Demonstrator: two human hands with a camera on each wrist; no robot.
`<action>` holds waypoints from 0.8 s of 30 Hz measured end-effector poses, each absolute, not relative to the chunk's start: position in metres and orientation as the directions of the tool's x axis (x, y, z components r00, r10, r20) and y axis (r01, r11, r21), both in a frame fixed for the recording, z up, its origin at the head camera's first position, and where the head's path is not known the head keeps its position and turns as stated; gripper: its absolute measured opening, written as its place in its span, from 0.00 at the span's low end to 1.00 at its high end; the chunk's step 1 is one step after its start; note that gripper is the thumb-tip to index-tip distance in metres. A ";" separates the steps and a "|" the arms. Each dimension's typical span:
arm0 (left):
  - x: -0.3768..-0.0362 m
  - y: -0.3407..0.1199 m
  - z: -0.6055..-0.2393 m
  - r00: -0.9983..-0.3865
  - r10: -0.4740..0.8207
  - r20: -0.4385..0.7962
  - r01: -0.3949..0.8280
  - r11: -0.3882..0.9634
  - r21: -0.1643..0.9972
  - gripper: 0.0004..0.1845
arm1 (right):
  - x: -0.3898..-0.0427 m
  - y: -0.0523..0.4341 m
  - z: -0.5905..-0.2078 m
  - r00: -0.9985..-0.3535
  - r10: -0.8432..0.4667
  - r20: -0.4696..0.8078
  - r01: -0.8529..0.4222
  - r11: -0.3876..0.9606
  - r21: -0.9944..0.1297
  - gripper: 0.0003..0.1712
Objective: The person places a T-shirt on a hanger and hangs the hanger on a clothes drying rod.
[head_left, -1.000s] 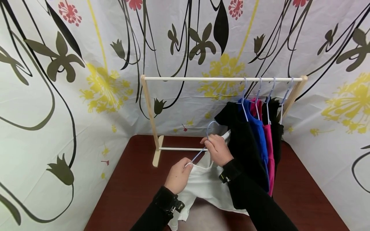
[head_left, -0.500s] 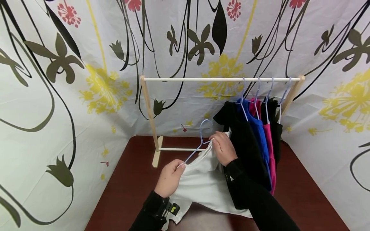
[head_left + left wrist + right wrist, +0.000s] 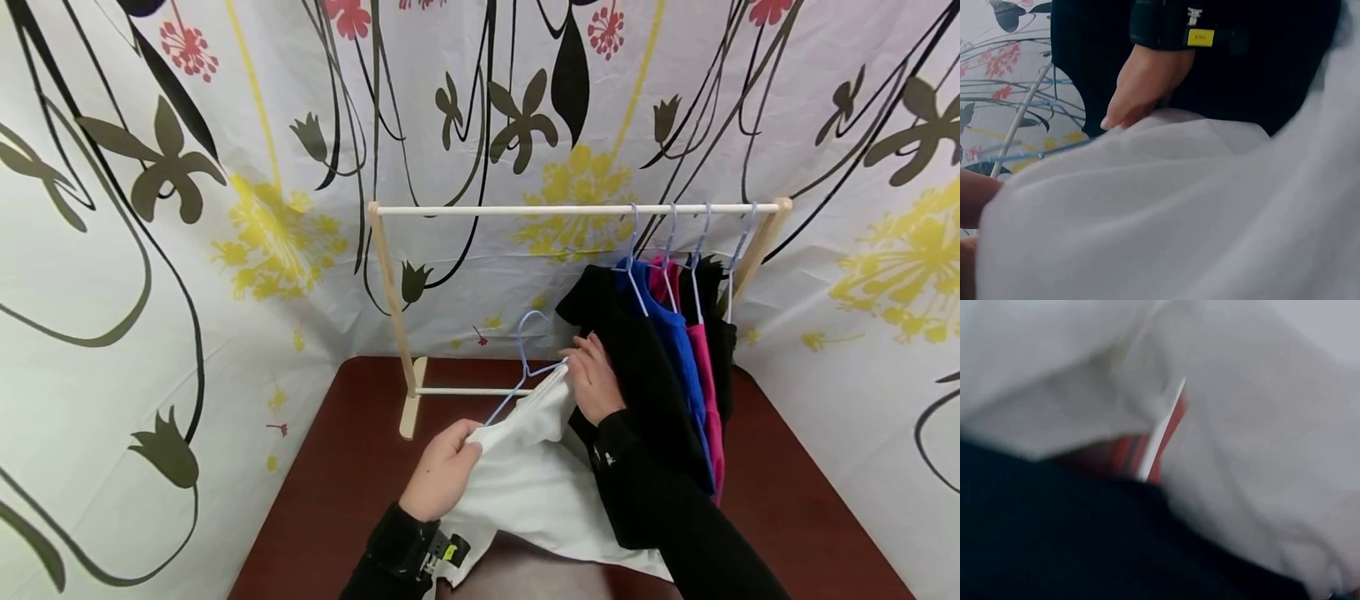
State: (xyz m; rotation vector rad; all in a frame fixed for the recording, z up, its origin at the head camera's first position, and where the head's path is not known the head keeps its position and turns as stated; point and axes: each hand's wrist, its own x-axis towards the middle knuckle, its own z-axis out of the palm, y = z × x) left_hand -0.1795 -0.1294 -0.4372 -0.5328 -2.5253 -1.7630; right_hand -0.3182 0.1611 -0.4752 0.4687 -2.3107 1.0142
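Note:
A white shirt (image 3: 532, 492) hangs partly over a light blue hanger (image 3: 523, 354), whose hook points up. My left hand (image 3: 441, 471) pinches the shirt and the hanger's left arm near the shoulder, thumb on top. At the other shoulder, my right hand (image 3: 595, 379) holds the neckline edge over the hanger's right arm, some fingers extended. In the left wrist view the white cloth (image 3: 1122, 212) fills the front, with the right hand (image 3: 1144, 87) behind it at the blue hanger arm. The right wrist view is mostly blurred white cloth (image 3: 1241, 425) and dark sleeve; the right fingers are hidden there.
A wooden rack (image 3: 480, 210) stands on the dark red table (image 3: 322, 500). At its right end hang a black shirt (image 3: 637, 358), a blue one (image 3: 678, 350), a pink one (image 3: 705, 375) and another black garment (image 3: 723, 358). A flowered curtain (image 3: 420, 100) stands behind.
The right hand has moved from the hanger's neck out to its right arm, drawing the white neckline along it. The left hand and the hanger have shifted slightly left and down.

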 end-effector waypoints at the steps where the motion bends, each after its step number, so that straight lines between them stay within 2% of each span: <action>1: -0.179 -0.128 -0.437 -0.938 0.283 0.199 0.282 0.293 0.914 0.13 | -0.316 0.161 -0.475 -0.793 -0.063 0.606 -0.498 0.640 -0.585 0.20; 3: -0.179 -0.125 -0.438 -0.932 0.307 0.194 0.282 0.276 0.919 0.15 | -0.311 0.158 -0.473 -0.806 0.000 0.592 -0.470 0.610 -0.638 0.22; 7: -0.179 -0.120 -0.438 -0.932 0.309 0.191 0.276 0.260 0.925 0.15 | -0.296 0.143 -0.465 -0.783 0.091 0.615 -0.471 0.559 -0.682 0.28; 10: -0.180 -0.114 -0.437 -0.938 0.297 0.179 0.257 0.246 0.935 0.14 | -0.284 0.125 -0.459 -0.778 0.072 0.624 -0.498 0.535 -0.683 0.35; 15: -0.178 -0.096 -0.435 -0.939 0.299 0.168 0.244 0.240 0.940 0.14 | -0.271 0.106 -0.453 -0.855 -0.019 0.519 -0.454 0.512 -0.729 0.44; 20: -0.177 -0.084 -0.435 -0.925 0.324 0.200 0.279 0.222 0.934 0.19 | -0.276 0.095 -0.442 -0.884 -0.034 0.466 -0.422 0.485 -0.766 0.42; 24: -0.176 -0.081 -0.433 -0.902 0.377 0.210 0.293 0.177 0.940 0.28 | -0.280 0.093 -0.430 -0.882 -0.021 0.470 -0.426 0.459 -0.779 0.36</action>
